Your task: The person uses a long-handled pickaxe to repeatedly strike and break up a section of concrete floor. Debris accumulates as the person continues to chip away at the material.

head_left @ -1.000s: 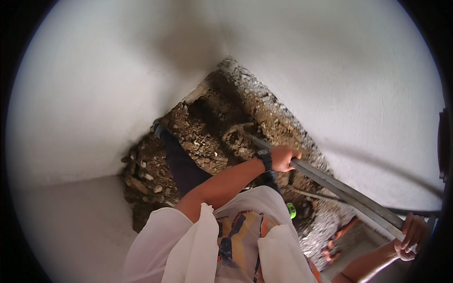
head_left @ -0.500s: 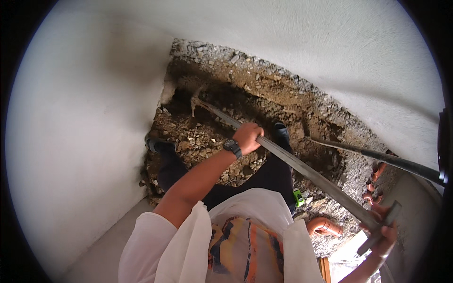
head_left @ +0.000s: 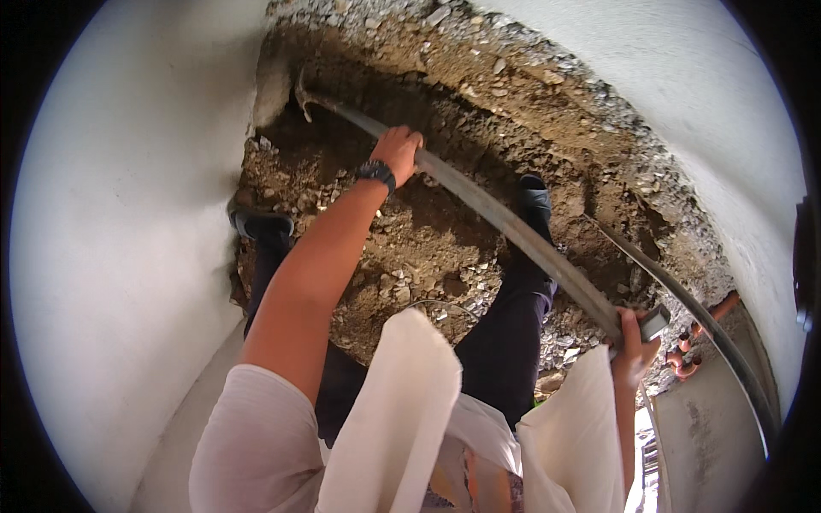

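Gripping the tool [head_left: 513, 224] near its curved head [head_left: 302, 96], the left hand [head_left: 398, 152] is closed round the shaft, while the right hand [head_left: 633, 346] wraps the handle end. Hands spread like that should give good control; I'd plant both shoes [head_left: 534, 201] firmly and mind the left wall [head_left: 128, 214]. That head is by the corner, among dark, loose dirt [head_left: 402, 274]; whether it touches, I can't tell. Rightward, a pole [head_left: 663, 276] slants near orange pipes [head_left: 684, 366], beside the white right wall [head_left: 727, 103].

one left hand [head_left: 398, 154], one right hand [head_left: 634, 349], one long-handled tool [head_left: 513, 227], one dark wristwatch [head_left: 377, 173], two dark shoes [head_left: 536, 203], one slim dark pole [head_left: 710, 325]
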### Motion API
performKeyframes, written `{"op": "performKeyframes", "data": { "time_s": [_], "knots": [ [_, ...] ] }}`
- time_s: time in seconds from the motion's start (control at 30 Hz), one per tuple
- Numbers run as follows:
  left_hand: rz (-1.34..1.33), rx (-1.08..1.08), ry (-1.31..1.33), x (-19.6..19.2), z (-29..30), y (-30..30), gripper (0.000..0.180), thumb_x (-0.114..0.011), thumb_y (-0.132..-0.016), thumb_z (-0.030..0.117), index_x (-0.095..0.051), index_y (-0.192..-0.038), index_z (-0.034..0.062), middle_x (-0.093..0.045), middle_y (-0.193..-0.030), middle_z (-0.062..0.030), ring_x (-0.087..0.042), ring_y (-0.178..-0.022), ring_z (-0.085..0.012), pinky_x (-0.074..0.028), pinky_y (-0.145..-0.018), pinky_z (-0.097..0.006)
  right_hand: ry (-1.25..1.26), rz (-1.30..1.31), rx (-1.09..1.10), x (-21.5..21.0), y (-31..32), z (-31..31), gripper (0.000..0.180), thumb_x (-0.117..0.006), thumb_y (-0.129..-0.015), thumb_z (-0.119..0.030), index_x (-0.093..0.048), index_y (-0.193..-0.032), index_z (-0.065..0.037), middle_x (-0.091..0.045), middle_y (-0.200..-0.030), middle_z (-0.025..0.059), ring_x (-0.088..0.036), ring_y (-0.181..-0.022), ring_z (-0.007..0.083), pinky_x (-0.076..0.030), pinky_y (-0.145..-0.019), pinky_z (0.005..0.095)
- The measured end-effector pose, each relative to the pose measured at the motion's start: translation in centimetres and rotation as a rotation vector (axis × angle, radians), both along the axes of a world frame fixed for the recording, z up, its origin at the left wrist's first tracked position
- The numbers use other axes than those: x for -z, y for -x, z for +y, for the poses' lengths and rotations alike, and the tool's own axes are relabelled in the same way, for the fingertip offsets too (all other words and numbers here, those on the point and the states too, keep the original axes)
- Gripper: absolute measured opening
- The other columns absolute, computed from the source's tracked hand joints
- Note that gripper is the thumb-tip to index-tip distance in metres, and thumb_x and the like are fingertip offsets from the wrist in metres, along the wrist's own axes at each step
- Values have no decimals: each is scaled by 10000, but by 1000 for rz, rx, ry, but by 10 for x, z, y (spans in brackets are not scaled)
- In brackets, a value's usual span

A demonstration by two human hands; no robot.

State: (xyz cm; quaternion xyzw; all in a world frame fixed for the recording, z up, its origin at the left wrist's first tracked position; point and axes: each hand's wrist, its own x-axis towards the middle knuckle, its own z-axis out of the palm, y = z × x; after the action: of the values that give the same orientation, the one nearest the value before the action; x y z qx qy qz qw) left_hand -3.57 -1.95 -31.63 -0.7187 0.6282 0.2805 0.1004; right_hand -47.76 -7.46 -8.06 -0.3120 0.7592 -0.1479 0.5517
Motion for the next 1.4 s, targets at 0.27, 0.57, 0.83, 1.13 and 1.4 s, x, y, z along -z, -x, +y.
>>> {"op": "performKeyframes", "data": {
  "time_s": [0.27,0.57,0.83,1.13,1.4],
  "knots": [
    [-53,-206,88,66,28,-52,528,-733,-784,95,-542,-1271,170,-392,-1378,-149,-408,-1268,-380,-408,-1092,-457,-103,-139,-147,56,-45,62,288,-593,-941,-306,-602,-1029,-33,-589,-826,109,-538,-564,139,-458,-510,267],
    [206,-922,423,-49,32,-26,900,-786,-724,510,-369,-1426,130,-185,-1522,-226,-238,-1394,-402,-382,-1088,-543,-243,-805,24,-72,-148,15,394,-557,-958,-350,-557,-944,44,-486,-1326,286,-695,-640,300,-547,-436,310],
    [412,-1200,687,-116,30,-28,934,-779,-725,521,-314,-1459,180,-145,-1542,-181,-199,-1413,-380,-400,-1052,-605,-418,-630,-65,-176,-248,0,360,-538,-958,-406,-490,-981,-50,-399,-1420,199,-672,-756,284,-515,-508,340],
    [659,-1150,1118,-199,74,-46,623,-743,-818,369,-421,-1276,95,-364,-1364,-111,-381,-1285,-268,-407,-1055,-435,-332,-903,-33,-277,-401,44,346,-631,-923,-216,-477,-1153,-8,-570,-1062,129,-658,-816,194,-574,-645,314],
    [485,-1185,1434,-265,94,-165,216,-677,-907,247,-638,-974,45,-643,-1096,-69,-549,-1111,-193,-426,-992,-333,82,-942,-486,-307,-480,149,563,-650,-910,-221,-336,-1294,46,-499,-1189,201,-616,-946,243,-526,-763,331]
  ]
}}
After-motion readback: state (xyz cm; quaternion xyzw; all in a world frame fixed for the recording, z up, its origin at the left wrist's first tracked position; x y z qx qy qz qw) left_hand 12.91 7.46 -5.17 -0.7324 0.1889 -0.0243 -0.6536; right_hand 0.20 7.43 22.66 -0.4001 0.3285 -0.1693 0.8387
